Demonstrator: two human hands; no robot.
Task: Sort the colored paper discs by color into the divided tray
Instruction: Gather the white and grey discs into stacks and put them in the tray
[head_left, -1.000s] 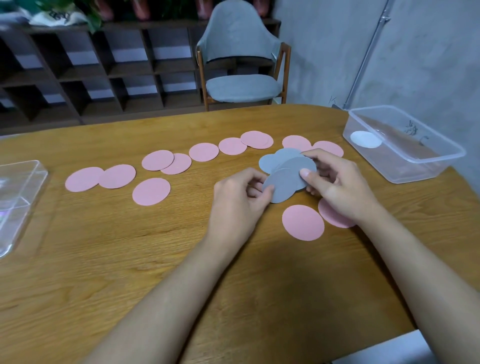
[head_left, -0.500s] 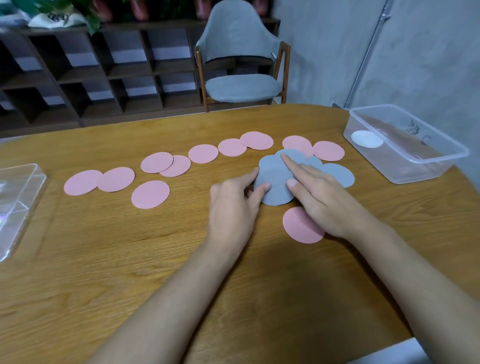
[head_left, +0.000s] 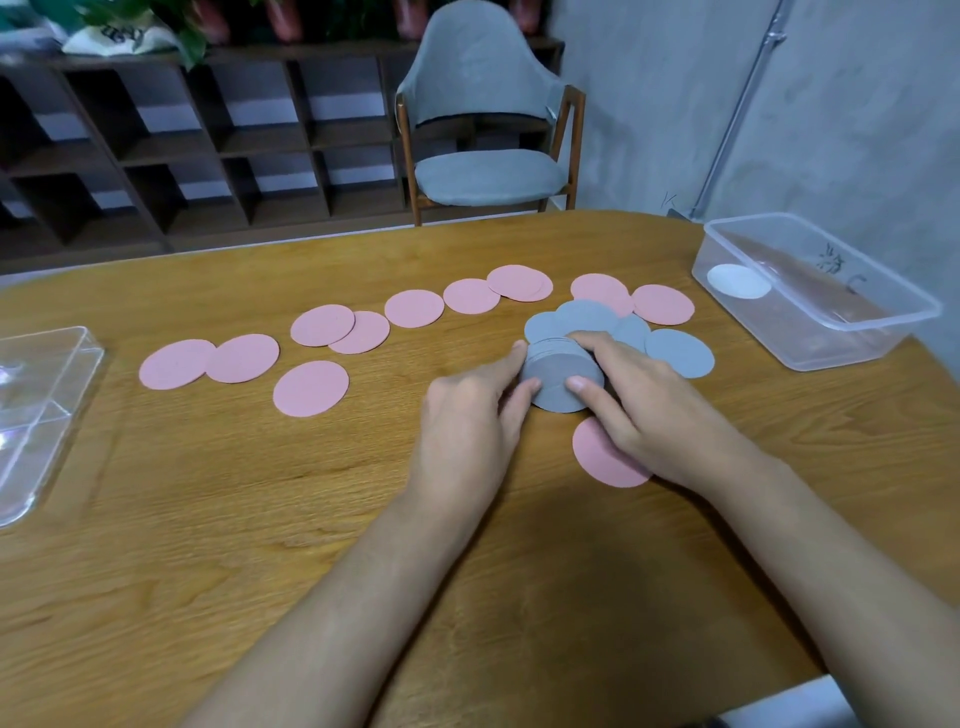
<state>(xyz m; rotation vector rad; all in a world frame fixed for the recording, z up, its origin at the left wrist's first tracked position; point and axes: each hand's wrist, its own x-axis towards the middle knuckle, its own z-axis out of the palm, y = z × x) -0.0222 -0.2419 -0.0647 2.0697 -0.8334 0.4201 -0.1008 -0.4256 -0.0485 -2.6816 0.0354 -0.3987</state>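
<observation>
1. While the left hand (head_left: 467, 421) and right hand (head_left: 660, 415) pinch it from either side, a stack of grey discs (head_left: 563, 376) is held at the middle of the desk (head_left: 260, 519).
2. Loose grey discs (head_left: 680, 353) lie just behind.
3. Pink discs (head_left: 414, 308) lie in a row; the divided tray (head_left: 52, 395) stands at the left edge.

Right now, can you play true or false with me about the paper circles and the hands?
1. The left hand and the right hand both hold the gray stack. True.
2. A white disc lies in the clear tub. True.
3. All the pink ones are already sorted into the tray. False: the pink discs lie on the table, apart from the divided tray.
4. A green disc peeks out from under the right hand. False: the peeking disc is pink.
</observation>
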